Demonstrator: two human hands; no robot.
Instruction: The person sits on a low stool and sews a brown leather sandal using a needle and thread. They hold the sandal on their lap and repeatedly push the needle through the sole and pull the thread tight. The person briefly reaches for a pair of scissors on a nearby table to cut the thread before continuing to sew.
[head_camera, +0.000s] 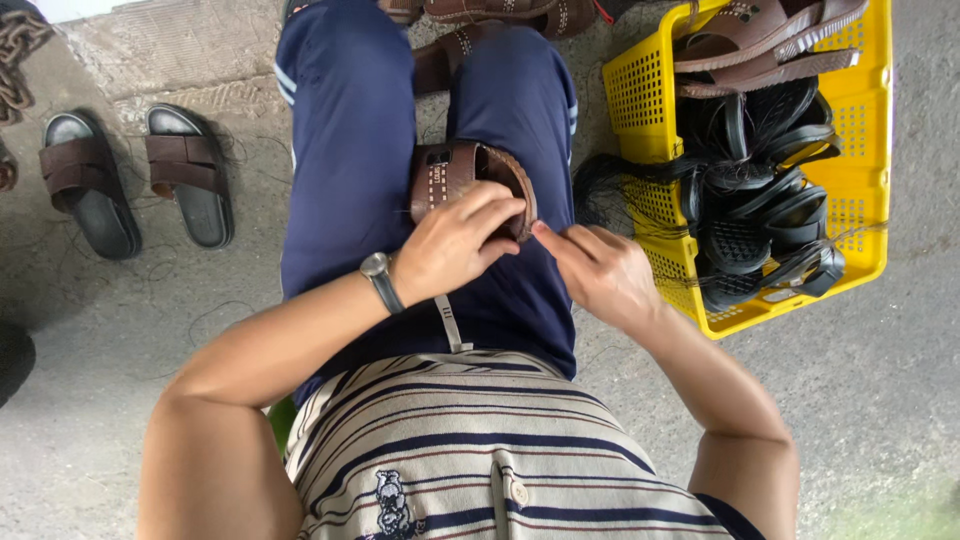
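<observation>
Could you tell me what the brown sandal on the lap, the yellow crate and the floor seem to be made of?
The brown sandal, held by the left hand with the right hand at its edge, looks like leather or imitation leather: matte, with pale stitching. The yellow crate looks like moulded plastic: glossy, with perforated walls. The floor seems bare concrete: grey, rough, mottled.

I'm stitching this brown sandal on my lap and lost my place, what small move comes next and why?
Probably pinch at the sandal's edge with the right hand and pull: its fingertips already meet that edge, while the left hand holds the sandal on the lap. No thread shows clearly there.
</observation>
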